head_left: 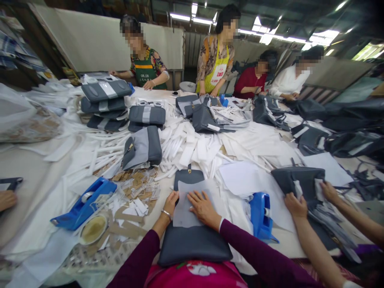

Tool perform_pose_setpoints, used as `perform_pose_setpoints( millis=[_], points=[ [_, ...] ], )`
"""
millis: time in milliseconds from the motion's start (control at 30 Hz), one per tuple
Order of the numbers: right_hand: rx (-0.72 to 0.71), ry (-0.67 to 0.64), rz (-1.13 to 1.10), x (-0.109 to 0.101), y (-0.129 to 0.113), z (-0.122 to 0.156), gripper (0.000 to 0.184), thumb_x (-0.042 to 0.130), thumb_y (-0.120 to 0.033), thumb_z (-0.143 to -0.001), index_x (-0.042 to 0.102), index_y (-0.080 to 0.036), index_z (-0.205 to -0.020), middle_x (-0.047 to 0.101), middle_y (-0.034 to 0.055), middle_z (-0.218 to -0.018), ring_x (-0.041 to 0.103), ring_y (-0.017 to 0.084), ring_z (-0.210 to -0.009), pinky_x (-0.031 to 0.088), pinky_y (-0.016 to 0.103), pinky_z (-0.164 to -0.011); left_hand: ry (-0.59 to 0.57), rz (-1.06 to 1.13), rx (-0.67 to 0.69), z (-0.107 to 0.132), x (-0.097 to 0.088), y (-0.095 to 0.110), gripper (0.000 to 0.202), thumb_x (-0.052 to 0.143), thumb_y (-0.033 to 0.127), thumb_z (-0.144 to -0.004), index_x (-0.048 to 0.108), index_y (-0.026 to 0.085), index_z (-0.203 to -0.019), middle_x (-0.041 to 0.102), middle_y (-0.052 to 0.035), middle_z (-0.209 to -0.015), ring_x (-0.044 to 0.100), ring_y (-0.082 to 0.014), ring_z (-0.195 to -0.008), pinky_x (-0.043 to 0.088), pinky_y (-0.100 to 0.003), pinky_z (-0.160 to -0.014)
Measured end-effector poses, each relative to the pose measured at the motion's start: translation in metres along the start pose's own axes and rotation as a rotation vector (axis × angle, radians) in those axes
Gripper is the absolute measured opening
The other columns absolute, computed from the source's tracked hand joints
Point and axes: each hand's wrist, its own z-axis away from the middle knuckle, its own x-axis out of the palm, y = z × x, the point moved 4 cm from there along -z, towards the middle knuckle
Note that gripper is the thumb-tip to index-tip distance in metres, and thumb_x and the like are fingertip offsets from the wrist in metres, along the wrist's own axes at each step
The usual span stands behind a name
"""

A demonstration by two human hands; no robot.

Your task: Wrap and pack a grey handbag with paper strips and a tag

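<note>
A dark grey handbag [195, 244] lies flat in front of me, its flap open away from me with a small gold clasp at the far end. Across its middle is a sheet of thin translucent paper [183, 216]. My right hand [205, 209] rests flat on that sheet with the fingers spread. At the left edge of the sheet and bag, my left hand [169, 204] has its fingers closed on the bag's side; part of the grip is hidden.
Blue tape dispensers stand left [87, 204] and right [262, 218]. Beside the left one are a round tub [93, 229] and a pile of brown tags [138, 186]. Wrapped bags [144, 148] and white strips lie beyond. A co-worker's hands [297, 206] hold another bag at right.
</note>
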Motion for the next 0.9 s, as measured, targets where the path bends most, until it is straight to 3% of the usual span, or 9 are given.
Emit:
perform_pose_setpoints(
  millis=[100,200,333,500,633,700,767,833,900],
  points=[
    [0.006,-0.014,0.04,0.01,0.001,-0.006,0.053,0.044,-0.037,-0.094,0.033,-0.023,-0.144,0.037,0.0067,-0.149,0.03,0.03,-0.137,0.018,0.057,-0.111,0.041,0.068,-0.011,-0.004,-0.003,-0.001,0.039,0.05,0.056,-0.079,0.049,0.02,-0.095,0.063,-0.0054,-0.09,0.063,-0.0198,-0.081,0.053,-0.035,-0.073],
    [-0.004,-0.027,0.048,0.013,0.001,-0.012,0.051,0.042,-0.037,-0.096,0.033,-0.025,-0.144,0.037,0.0071,-0.149,0.03,0.029,-0.137,0.018,0.058,-0.111,0.084,0.088,-0.02,-0.009,-0.007,-0.005,0.059,0.067,0.045,-0.066,0.042,0.019,-0.112,0.061,-0.0073,-0.103,0.062,-0.021,-0.093,0.052,-0.036,-0.082],
    [0.007,-0.048,0.05,0.011,0.001,-0.017,0.05,0.04,-0.039,-0.096,0.033,-0.027,-0.144,0.037,0.0075,-0.149,0.031,0.029,-0.137,0.018,0.059,-0.11,0.133,0.052,-0.059,-0.013,-0.015,-0.016,0.083,0.067,0.026,-0.058,0.031,0.018,-0.132,0.057,-0.0023,-0.09,0.062,-0.0192,-0.085,0.052,-0.035,-0.078],
    [0.017,-0.058,0.041,0.01,-0.002,-0.017,0.056,0.042,-0.052,-0.093,0.033,-0.03,-0.144,0.035,0.0062,-0.15,0.029,0.032,-0.137,0.014,0.063,-0.109,0.133,-0.017,-0.098,-0.018,-0.021,-0.022,0.085,0.059,0.018,-0.061,0.027,0.019,-0.139,0.058,-0.0016,-0.086,0.063,-0.018,-0.079,0.054,-0.032,-0.07],
    [0.033,-0.045,0.027,0.012,-0.003,-0.015,0.056,0.041,-0.053,-0.093,0.033,-0.031,-0.144,0.036,0.0057,-0.15,0.03,0.033,-0.137,0.013,0.064,-0.109,0.15,-0.136,-0.1,-0.025,-0.025,-0.004,0.074,0.054,0.01,-0.062,0.039,0.017,-0.135,0.058,-0.0051,-0.087,0.061,-0.0235,-0.087,0.052,-0.042,-0.079],
    [0.028,-0.032,0.018,0.012,-0.004,-0.015,0.057,0.041,-0.053,-0.092,0.033,-0.031,-0.144,0.036,0.0053,-0.15,0.03,0.033,-0.136,0.012,0.064,-0.109,0.191,-0.248,-0.021,-0.028,-0.019,0.014,0.074,0.049,0.003,-0.059,0.044,0.016,-0.132,0.056,-0.0094,-0.1,0.055,-0.0271,-0.101,0.044,-0.047,-0.094],
    [0.022,-0.021,0.015,0.011,-0.005,-0.014,0.056,0.042,-0.052,-0.092,0.034,-0.029,-0.143,0.036,0.0052,-0.15,0.029,0.033,-0.136,0.011,0.065,-0.109,0.173,-0.434,0.158,-0.029,-0.001,0.035,0.077,0.044,-0.001,-0.058,0.045,0.017,-0.133,0.052,-0.0119,-0.113,0.048,-0.0273,-0.113,0.036,-0.046,-0.104],
    [0.02,-0.02,0.017,0.01,-0.006,-0.013,0.052,0.043,-0.048,-0.093,0.039,-0.028,-0.141,0.038,0.0057,-0.149,0.029,0.033,-0.136,0.011,0.065,-0.109,0.069,-0.626,0.321,-0.03,0.025,0.046,0.074,0.04,-0.001,-0.061,0.047,0.018,-0.131,0.052,-0.0111,-0.116,0.047,-0.0242,-0.113,0.037,-0.041,-0.104],
    [0.017,-0.018,0.019,0.008,-0.008,-0.013,0.048,0.044,-0.044,-0.093,0.042,-0.027,-0.138,0.04,0.0065,-0.147,0.03,0.033,-0.136,0.011,0.064,-0.11,-0.027,-0.728,0.362,-0.03,0.042,0.041,0.062,0.037,0.0,-0.066,0.053,0.019,-0.122,0.056,-0.0092,-0.11,0.051,-0.0215,-0.106,0.043,-0.038,-0.098]
  ],
)
